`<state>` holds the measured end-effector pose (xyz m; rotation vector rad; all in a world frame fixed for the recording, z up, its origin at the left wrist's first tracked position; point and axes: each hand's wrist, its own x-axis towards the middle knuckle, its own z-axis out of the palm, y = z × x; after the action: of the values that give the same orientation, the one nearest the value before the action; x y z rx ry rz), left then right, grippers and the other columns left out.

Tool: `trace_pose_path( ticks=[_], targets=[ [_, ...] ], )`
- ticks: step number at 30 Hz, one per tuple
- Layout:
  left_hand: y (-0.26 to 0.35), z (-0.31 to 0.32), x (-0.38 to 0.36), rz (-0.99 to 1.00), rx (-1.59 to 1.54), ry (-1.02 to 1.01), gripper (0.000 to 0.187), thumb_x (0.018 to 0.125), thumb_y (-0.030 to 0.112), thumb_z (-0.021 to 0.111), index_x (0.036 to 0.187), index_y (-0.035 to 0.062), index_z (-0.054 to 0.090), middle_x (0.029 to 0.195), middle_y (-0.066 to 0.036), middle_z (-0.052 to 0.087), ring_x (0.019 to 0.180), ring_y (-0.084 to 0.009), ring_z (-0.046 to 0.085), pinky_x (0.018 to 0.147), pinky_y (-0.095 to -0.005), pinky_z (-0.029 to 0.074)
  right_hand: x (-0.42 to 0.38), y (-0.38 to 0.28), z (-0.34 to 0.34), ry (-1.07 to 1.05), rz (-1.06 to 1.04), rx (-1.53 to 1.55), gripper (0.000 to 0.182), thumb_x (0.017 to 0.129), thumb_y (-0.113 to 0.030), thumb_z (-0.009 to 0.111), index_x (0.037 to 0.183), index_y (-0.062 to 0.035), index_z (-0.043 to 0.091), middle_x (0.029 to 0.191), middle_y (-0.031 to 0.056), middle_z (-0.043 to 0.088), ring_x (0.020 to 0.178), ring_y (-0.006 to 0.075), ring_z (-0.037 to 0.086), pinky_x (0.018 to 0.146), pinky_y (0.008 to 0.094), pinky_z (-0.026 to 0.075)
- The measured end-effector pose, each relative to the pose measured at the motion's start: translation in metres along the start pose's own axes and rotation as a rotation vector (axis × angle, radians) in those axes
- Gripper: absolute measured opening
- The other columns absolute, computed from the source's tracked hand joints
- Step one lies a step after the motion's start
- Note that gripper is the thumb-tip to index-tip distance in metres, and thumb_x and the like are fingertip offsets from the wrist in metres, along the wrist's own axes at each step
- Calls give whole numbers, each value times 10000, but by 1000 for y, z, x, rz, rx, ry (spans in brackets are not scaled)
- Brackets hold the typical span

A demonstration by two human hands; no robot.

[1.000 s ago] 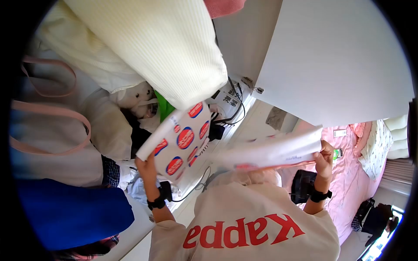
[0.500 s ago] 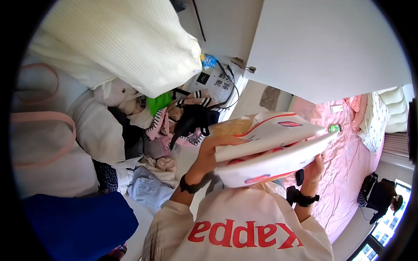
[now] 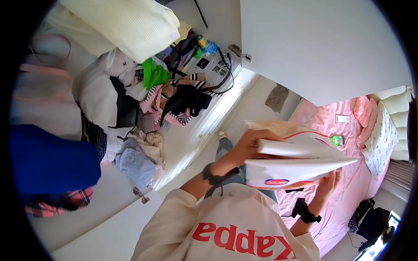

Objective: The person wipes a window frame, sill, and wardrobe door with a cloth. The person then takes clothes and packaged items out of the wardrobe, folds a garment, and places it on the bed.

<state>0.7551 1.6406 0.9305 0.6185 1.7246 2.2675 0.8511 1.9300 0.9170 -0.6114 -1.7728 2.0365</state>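
A white plastic package [image 3: 300,172] with red trim and a red-blue oval logo is folded or stacked in two layers in front of my chest. My left hand [image 3: 257,141] is closed on its left end, the fingers over the upper layer. At the lower right edge, my right hand [image 3: 329,183] grips the package from beneath, its fingers partly hidden. Both wrists wear black bands. What lies between the layers is mostly hidden, with a little red showing.
An open cupboard at the left holds heaped clothes [image 3: 135,158], a green bag [image 3: 154,74], a plush toy [image 3: 117,63] and hanging garments, one blue [image 3: 52,161]. A white door [image 3: 322,48] stands above. A pink bed [image 3: 348,191] is at the right, a grey mat [image 3: 277,98] on the floor.
The view has turned and shifted away from the cupboard, so floor and a foot now show. Both hands and the package sit further right in view, with the package still held.
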Motion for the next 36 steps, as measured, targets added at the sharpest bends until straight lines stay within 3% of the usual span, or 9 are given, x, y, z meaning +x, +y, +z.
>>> trace_pose_path(
  ticks=[7,8,13,15,20,27,29,32,36],
  targets=[
    [-92,100,26,-132,40,-17,303,737,30,613,1039,11,594,979,-85,610,931,-147,568,806,-273,440,18,17,-107,176,7,-76,106,875,-101,503,896,-12,558,887,35,576,821,92,530,767,249,428],
    [-103,119,23,-181,-37,23,232,793,128,626,1009,45,618,960,-77,631,907,-187,583,793,-296,442,12,24,-135,162,-43,-143,107,877,-99,502,899,-11,559,909,44,583,841,101,540,768,261,441],
    [-149,186,-38,17,211,-176,223,794,134,604,1008,73,608,1013,-87,627,970,-240,563,920,-389,360,-58,46,-252,347,-6,-214,129,855,-84,556,929,19,582,932,51,599,855,116,562,779,249,436],
    [-165,211,-70,-136,144,-185,302,806,272,603,1047,91,588,1054,-52,611,1026,-206,551,984,-386,287,-70,39,-269,323,21,-326,136,853,-91,563,919,25,592,923,47,603,869,117,565,785,244,437],
    [-163,242,-57,-545,-42,-142,244,842,58,574,1085,36,576,1082,-77,604,1001,-184,567,868,-295,422,-46,27,-266,360,21,-482,253,877,-66,527,659,-52,400,664,-35,396,642,49,336,619,188,299],
    [-189,240,63,-26,189,-257,244,759,73,629,1002,54,614,1006,-94,623,943,-259,584,836,-339,437,19,34,-260,504,-141,-329,221,888,-112,521,687,-47,456,719,-9,510,707,50,421,712,212,357],
    [-204,240,97,0,260,-259,244,733,66,636,975,83,615,986,-75,603,965,-272,542,871,-341,398,46,58,-280,422,-192,-238,139,891,-125,513,872,5,558,913,58,597,871,101,521,841,266,394],
    [-240,246,132,212,372,-191,269,705,51,636,970,85,609,993,-82,593,989,-287,532,882,-369,393,86,105,-306,327,-173,-194,301,894,-118,503,1140,52,534,1111,120,580,1027,168,539,930,312,392],
    [-327,261,129,203,425,-172,298,670,34,642,961,80,604,1003,-97,592,1021,-301,525,886,-390,400,120,166,-331,198,33,-355,247,922,-122,472,1094,24,573,1064,75,593,1001,140,532,905,283,398]
  ],
)
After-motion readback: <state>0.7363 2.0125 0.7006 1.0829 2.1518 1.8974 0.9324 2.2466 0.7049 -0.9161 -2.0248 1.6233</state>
